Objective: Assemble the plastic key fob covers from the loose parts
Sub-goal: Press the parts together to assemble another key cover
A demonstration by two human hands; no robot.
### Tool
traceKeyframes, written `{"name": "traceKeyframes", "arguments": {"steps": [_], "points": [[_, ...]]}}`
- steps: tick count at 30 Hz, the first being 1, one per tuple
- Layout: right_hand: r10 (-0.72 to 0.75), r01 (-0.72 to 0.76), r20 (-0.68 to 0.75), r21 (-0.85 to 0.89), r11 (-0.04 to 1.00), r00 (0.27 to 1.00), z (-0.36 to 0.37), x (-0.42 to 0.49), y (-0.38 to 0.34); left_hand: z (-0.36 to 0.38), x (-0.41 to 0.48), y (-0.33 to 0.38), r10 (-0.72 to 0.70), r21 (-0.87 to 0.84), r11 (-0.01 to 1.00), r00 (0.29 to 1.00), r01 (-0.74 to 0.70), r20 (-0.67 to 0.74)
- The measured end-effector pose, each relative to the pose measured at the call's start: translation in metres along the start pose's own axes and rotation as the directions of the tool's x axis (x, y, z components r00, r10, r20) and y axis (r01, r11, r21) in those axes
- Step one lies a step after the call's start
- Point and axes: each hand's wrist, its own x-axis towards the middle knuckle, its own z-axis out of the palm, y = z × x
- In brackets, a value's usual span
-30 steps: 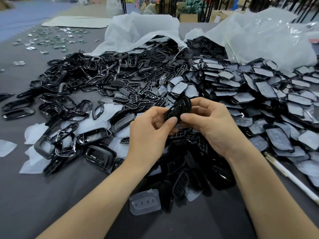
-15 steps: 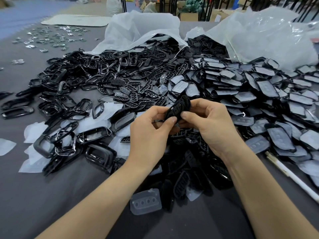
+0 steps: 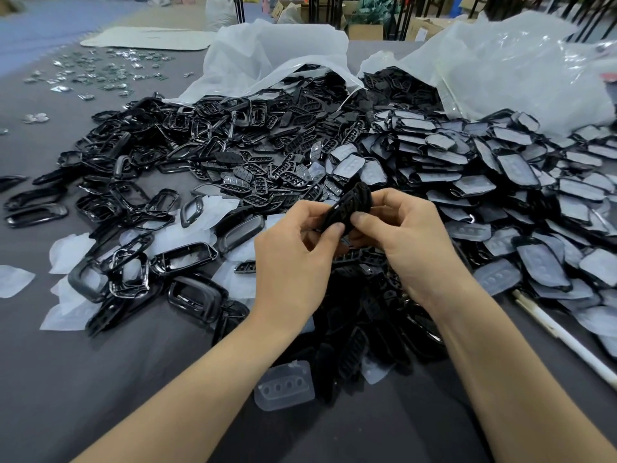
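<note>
Nearest the person, below the held piece, a clear button pad [image 3: 284,385] with a row of holes lies flat on the grey table [image 3: 100,379]. Just past it, a dark heap of black parts [image 3: 367,315] sits under both wrists. Above that heap, the left hand [image 3: 293,259] and the right hand [image 3: 410,242] together grip one black key fob cover [image 3: 350,203], lifted clear of the table. Each hand pinches it between thumb and curled fingers, with its slotted face tilted up to the left.

Left of the cover, glossy black frames [image 3: 197,292] lie scattered over translucent pads. Right of it spreads a pile of film-backed panels [image 3: 534,202], with a white stick [image 3: 567,339] at the pile's near edge. Beyond the cover lie slotted button grilles [image 3: 273,175], then two open plastic bags [image 3: 267,58] spilling more black parts. Far beyond and to the left are small silvery pieces [image 3: 93,68] and a white board [image 3: 147,36]. Farthest off stand cardboard boxes [image 3: 364,30], any print on them too blurred to read.
</note>
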Motion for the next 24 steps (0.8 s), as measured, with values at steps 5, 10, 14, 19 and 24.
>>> {"name": "traceKeyframes", "arguments": {"steps": [5, 10, 14, 19, 24], "points": [[0.051, -0.086, 0.140, 0.260, 0.962, 0.989, -0.0102, 0.0019, -0.0059, 0.0005, 0.0051, 0.0035, -0.155, -0.402, 0.895, 0.979, 0.194, 0.129], [0.109, -0.161, 0.177, 0.311, 0.937, 0.978, -0.0091, 0.0028, -0.0052, -0.0010, 0.0049, 0.0029, -0.176, -0.463, 0.848, 0.961, 0.259, 0.214], [0.105, -0.156, 0.180, 0.300, 0.941, 0.978, -0.0072, 0.0016, -0.0046, -0.0044, 0.0072, 0.0022, -0.190, -0.450, 0.843, 0.945, 0.295, 0.265], [0.106, -0.145, 0.149, 0.284, 0.948, 0.983, -0.0070, 0.0021, -0.0044, -0.0060, 0.0084, 0.0032, -0.214, -0.427, 0.833, 0.915, 0.353, 0.341], [0.123, -0.160, 0.148, 0.271, 0.949, 0.981, -0.0079, 0.0017, -0.0038, -0.0066, 0.0105, 0.0018, -0.259, -0.440, 0.778, 0.866, 0.449, 0.427]]}}
